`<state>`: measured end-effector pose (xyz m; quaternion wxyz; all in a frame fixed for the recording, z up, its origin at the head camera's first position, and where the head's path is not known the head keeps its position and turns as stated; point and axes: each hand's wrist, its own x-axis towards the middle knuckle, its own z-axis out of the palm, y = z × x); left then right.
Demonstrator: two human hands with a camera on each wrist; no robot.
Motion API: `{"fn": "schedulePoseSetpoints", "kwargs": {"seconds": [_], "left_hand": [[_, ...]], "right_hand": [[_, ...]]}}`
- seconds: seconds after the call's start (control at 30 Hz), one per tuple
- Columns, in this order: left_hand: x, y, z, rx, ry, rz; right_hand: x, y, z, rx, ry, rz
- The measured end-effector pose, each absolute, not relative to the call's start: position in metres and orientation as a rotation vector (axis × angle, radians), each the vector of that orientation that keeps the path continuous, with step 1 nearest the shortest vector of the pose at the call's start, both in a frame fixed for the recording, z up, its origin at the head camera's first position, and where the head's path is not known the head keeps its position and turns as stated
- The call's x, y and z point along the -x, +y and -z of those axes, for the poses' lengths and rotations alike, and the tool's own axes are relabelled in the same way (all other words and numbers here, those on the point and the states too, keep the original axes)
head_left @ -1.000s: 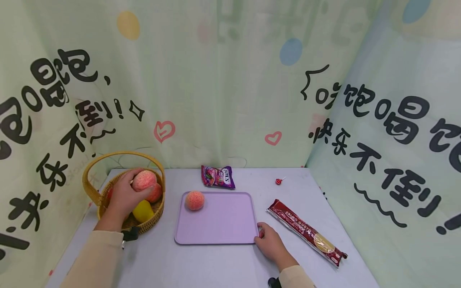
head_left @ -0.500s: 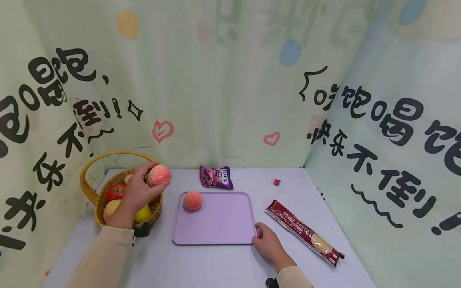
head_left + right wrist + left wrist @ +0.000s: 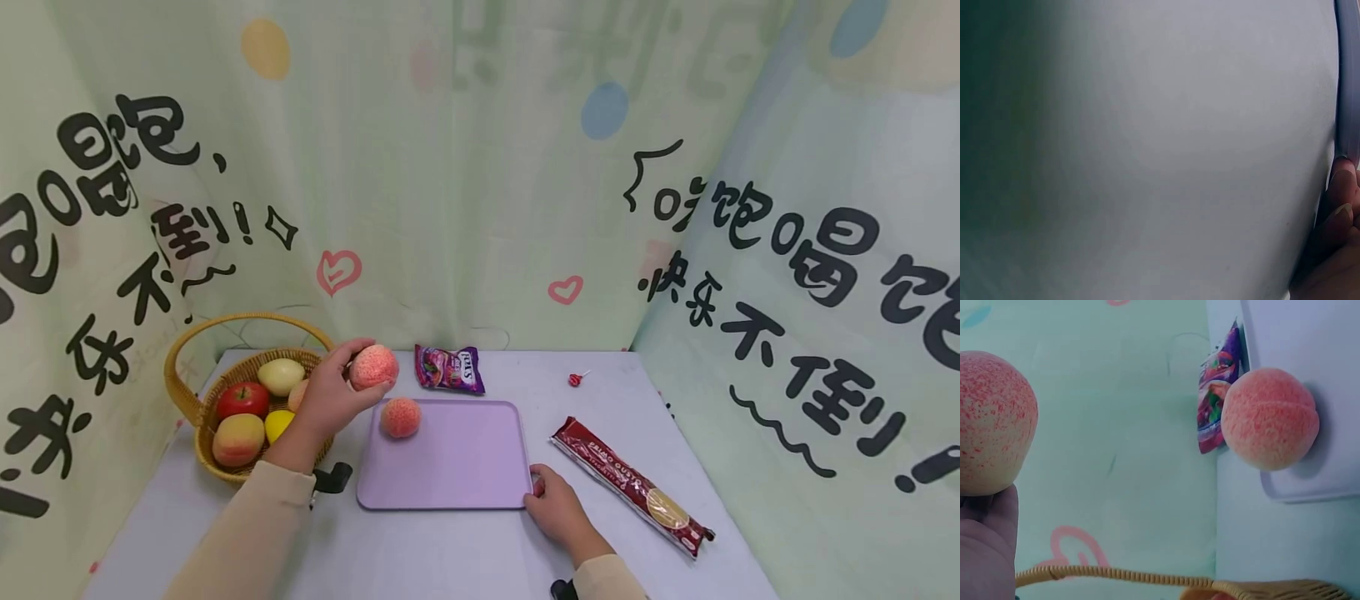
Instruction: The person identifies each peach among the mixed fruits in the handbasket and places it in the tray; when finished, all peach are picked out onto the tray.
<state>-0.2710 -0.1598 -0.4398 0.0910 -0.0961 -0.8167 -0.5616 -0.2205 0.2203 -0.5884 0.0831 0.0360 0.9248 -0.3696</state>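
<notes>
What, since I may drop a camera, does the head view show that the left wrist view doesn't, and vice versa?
Head only: the right hand, the long red packet and the lollipop.

Left wrist only: the pale part of the held peach and a faint crease across the other peach.

Both: the left hand holding its peach, the other peach on the tray, the purple packet and at least part of the basket.

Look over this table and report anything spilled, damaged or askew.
Nothing looks spilled or damaged. Only mildly askew: the long dark red packet lies slantwise to the right of the purple tray, which sits roughly square to the back edge of the table. The small purple packet behind the tray is slightly turned too.
</notes>
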Motion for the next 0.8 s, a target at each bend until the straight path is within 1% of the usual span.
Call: {"fn": "schedulePoseSetpoints", "kwargs": {"seconds": [0.8], "left_hand": [[0.283,-0.094,0.467,0.350,-2.501,1.598]], "right_hand": [[0.221,0.219,0.588,-0.098,2.780,1.099]]}}
